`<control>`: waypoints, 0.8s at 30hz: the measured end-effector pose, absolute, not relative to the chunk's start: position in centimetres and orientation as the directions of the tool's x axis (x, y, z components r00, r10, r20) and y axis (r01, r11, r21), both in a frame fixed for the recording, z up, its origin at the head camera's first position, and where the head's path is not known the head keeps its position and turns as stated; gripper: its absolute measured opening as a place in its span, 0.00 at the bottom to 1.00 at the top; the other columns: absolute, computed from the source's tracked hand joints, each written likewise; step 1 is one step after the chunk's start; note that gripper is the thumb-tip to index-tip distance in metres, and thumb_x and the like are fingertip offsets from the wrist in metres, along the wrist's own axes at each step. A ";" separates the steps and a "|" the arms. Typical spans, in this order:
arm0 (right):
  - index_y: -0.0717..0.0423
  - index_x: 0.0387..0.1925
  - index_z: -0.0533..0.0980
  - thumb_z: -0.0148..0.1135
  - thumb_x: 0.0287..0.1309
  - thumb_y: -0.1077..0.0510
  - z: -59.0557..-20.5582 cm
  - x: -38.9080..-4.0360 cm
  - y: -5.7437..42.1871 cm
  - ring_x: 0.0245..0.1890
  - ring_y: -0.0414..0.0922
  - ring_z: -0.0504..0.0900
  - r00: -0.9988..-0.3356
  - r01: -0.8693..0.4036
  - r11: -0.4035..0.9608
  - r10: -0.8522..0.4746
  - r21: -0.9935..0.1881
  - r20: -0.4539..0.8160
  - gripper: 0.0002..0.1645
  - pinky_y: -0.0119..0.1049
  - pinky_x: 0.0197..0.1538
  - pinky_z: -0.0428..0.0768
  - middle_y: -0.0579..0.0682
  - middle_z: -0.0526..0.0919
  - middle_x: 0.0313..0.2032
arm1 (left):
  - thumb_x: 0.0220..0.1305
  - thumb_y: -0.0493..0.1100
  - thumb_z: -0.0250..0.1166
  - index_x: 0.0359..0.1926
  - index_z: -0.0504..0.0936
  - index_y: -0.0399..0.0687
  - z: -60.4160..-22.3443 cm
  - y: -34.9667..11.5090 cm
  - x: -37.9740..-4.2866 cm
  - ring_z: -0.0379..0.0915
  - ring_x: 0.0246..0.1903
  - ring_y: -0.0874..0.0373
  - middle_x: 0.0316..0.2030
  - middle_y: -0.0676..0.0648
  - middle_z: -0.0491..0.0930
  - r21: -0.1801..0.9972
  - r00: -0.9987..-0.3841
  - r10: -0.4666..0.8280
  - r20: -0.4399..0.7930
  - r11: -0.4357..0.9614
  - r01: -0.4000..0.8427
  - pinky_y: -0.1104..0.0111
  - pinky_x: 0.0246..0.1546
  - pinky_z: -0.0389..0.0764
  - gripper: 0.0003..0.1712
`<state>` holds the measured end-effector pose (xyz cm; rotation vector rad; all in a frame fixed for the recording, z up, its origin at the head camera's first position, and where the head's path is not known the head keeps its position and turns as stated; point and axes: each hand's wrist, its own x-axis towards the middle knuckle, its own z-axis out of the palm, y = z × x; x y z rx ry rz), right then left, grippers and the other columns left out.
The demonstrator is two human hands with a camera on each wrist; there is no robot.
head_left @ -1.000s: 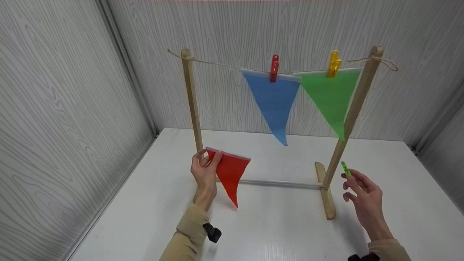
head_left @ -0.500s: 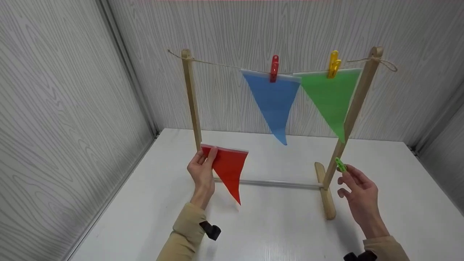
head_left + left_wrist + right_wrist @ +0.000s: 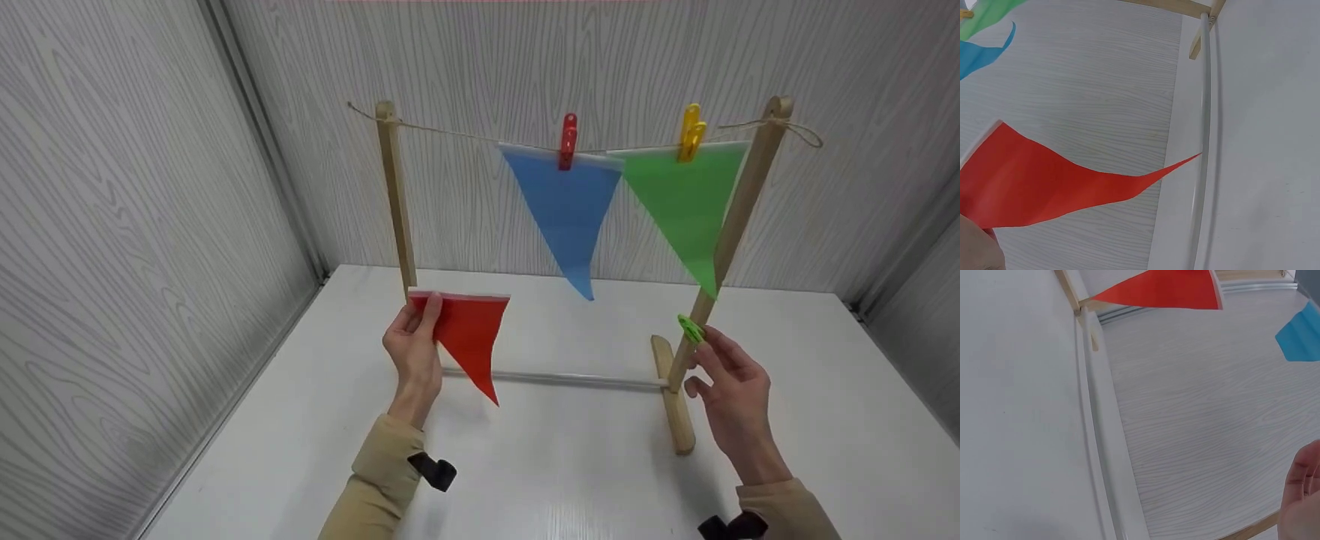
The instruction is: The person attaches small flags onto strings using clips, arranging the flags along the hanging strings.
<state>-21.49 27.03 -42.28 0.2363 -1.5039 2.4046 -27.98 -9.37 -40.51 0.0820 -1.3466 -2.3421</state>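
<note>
My left hand (image 3: 415, 352) pinches a red triangular pennant (image 3: 472, 330) by the left end of its white-edged top, thumb in front, so its tip hangs down. In the left wrist view the red pennant (image 3: 1050, 185) fills the lower left. Between thumb and fingertips my right hand (image 3: 735, 397) holds a small green clothespin (image 3: 691, 328), in front of the right post. A blue pennant (image 3: 566, 210) hangs from the twine (image 3: 457, 133) by a red clothespin (image 3: 568, 141). Right of it hangs a green pennant (image 3: 682, 195) by a yellow clothespin (image 3: 691, 133).
The twine runs between a left wooden post (image 3: 395, 195) and a right wooden post (image 3: 739, 214). A pale rod (image 3: 577, 380) joins them low down, and a wooden foot (image 3: 679, 420) supports the right post. Grey wood-grain panels (image 3: 150, 225) stand around the white table (image 3: 570, 480).
Both hands have risen, the left with the red pennant, the right with the green clothespin. The right hand has also shifted left. The pennant's top edge has become more level.
</note>
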 end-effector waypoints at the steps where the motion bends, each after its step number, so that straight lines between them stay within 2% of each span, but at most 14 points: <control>1: 0.54 0.56 0.79 0.53 0.72 0.65 -42.1 -21.5 26.8 0.36 0.38 0.79 -0.942 -0.335 -0.415 0.160 -0.846 0.295 0.16 0.27 0.26 0.78 0.46 0.85 0.43 | 0.68 0.41 0.67 0.56 0.81 0.40 -40.4 -9.4 -28.0 0.81 0.49 0.52 0.45 0.48 0.87 0.833 -0.904 -0.394 0.164 -0.436 0.341 0.66 0.55 0.84 0.18; 12: 0.54 0.54 0.81 0.52 0.72 0.66 -40.1 -22.3 25.1 0.35 0.38 0.80 -0.943 -0.318 -0.549 0.094 -0.773 0.321 0.17 0.27 0.29 0.77 0.44 0.83 0.40 | 0.70 0.41 0.65 0.56 0.80 0.40 -39.0 -9.6 -28.2 0.79 0.53 0.51 0.51 0.43 0.84 0.795 -0.900 -0.399 0.174 -0.483 0.368 0.67 0.56 0.83 0.17; 24: 0.50 0.55 0.81 0.52 0.73 0.63 -38.0 -23.9 22.2 0.34 0.38 0.78 -0.947 -0.302 -0.512 0.061 -0.804 0.316 0.16 0.26 0.27 0.77 0.44 0.80 0.42 | 0.71 0.41 0.62 0.58 0.78 0.38 -37.6 -9.7 -28.0 0.76 0.54 0.51 0.47 0.49 0.84 0.776 -0.897 -0.392 0.202 -0.495 0.391 0.66 0.56 0.83 0.18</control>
